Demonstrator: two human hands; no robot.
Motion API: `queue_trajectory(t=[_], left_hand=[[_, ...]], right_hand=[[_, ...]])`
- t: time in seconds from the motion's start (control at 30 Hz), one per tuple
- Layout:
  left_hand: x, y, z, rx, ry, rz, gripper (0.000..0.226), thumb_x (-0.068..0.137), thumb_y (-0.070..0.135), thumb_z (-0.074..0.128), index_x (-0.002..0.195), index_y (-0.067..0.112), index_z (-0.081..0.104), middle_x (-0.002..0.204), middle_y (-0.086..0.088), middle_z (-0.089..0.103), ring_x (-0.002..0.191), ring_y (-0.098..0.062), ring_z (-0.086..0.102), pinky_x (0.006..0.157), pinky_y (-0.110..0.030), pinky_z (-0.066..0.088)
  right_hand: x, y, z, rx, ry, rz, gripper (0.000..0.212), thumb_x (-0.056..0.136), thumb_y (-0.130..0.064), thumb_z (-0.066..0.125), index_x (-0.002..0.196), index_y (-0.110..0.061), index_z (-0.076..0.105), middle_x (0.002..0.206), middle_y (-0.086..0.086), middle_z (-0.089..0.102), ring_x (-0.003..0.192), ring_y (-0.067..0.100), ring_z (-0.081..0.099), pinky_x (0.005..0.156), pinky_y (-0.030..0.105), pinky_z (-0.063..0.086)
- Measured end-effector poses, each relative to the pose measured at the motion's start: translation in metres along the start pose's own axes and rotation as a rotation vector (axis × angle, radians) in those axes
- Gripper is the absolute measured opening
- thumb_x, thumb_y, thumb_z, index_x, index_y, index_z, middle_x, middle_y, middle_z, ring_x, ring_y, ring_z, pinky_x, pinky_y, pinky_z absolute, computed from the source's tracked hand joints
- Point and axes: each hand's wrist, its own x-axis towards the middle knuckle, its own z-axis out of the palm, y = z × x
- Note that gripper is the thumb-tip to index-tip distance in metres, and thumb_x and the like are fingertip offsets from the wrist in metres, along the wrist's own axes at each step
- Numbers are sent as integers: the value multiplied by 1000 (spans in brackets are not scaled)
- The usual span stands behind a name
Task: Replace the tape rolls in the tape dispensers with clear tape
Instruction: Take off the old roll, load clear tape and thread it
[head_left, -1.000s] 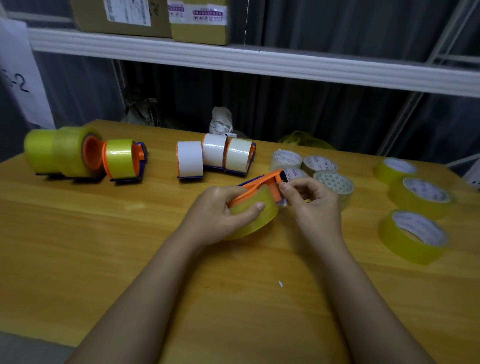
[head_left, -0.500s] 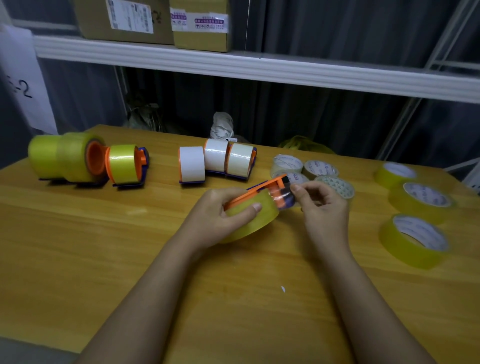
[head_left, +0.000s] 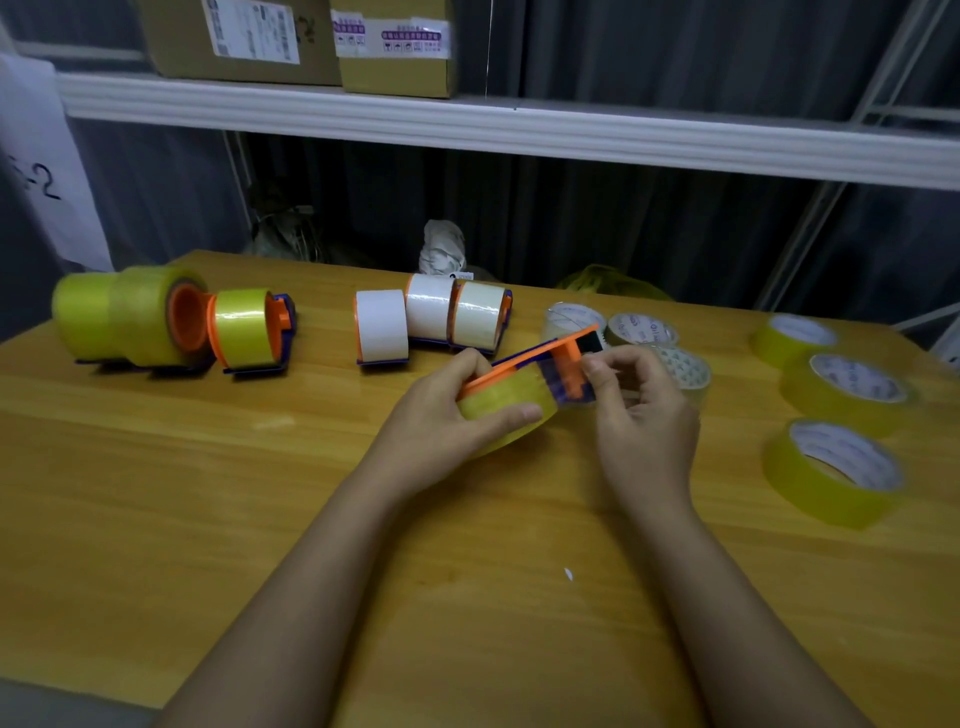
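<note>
The wooden table (head_left: 156, 493) has bare surface near its front edge. The left hand (head_left: 436, 431) grips the orange-and-blue plastic tape dispenser (head_left: 540, 364) holding a yellowish clear tape roll (head_left: 498, 405), mid-table. The right hand (head_left: 644, 415) pinches the tape's free end at the dispenser's front.

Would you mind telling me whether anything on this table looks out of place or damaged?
Nothing looks damaged. The only stray item is a small white scrap lying on the bare table between the forearms, apart from the tape rolls and dispensers.
</note>
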Motion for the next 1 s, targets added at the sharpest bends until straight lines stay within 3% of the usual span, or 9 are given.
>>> queue_trajectory(t=[0.27, 0.47, 0.6, 0.77, 0.87, 1.0], left_hand=[[2, -4, -4, 6, -48, 39, 31, 76, 50, 66, 93, 25, 59, 90, 6, 64, 85, -14, 63, 75, -49, 53], [4, -10, -9, 60, -81, 86, 34, 72, 61, 54, 96, 37, 58, 101, 4, 61, 95, -11, 58, 81, -37, 51], [6, -11, -12, 109, -76, 58, 30, 77, 51, 54, 101, 33, 58, 100, 6, 62, 93, -13, 59, 81, -44, 51], [6, -12, -6, 267, 29, 39, 56, 69, 73, 46, 93, 24, 59, 84, 2, 64, 81, -17, 60, 71, -50, 51], [7, -14, -4, 206, 62, 4, 55, 65, 77, 55, 87, 26, 59, 80, 3, 64, 78, -18, 62, 69, -51, 52], [8, -12, -3, 195, 17, 28, 53, 70, 74, 50, 96, 30, 63, 85, 7, 65, 82, -15, 62, 71, -49, 53]], right_hand=[[4, 6, -1, -12, -4, 150, 9, 95, -23, 58, 91, -17, 63, 79, -16, 68, 75, 4, 65, 74, 42, 55], [3, 5, 0, -33, 5, 141, 6, 96, -22, 57, 91, -21, 60, 75, -22, 66, 75, -1, 66, 75, 44, 56], [0, 2, 1, -46, 6, 57, 6, 96, -23, 57, 91, -22, 59, 77, -17, 67, 74, 3, 66, 69, 45, 56], [-3, -1, 4, -86, -23, -46, 19, 94, -35, 52, 93, -18, 60, 81, -6, 70, 74, 12, 67, 62, 47, 53], [-3, 1, 4, -73, -48, -28, 20, 94, -37, 51, 93, -19, 59, 83, -5, 70, 75, 13, 67, 63, 48, 53], [0, 6, 3, -12, -76, 87, 6, 96, -25, 56, 90, -23, 59, 84, -12, 71, 78, 7, 68, 71, 48, 56]])
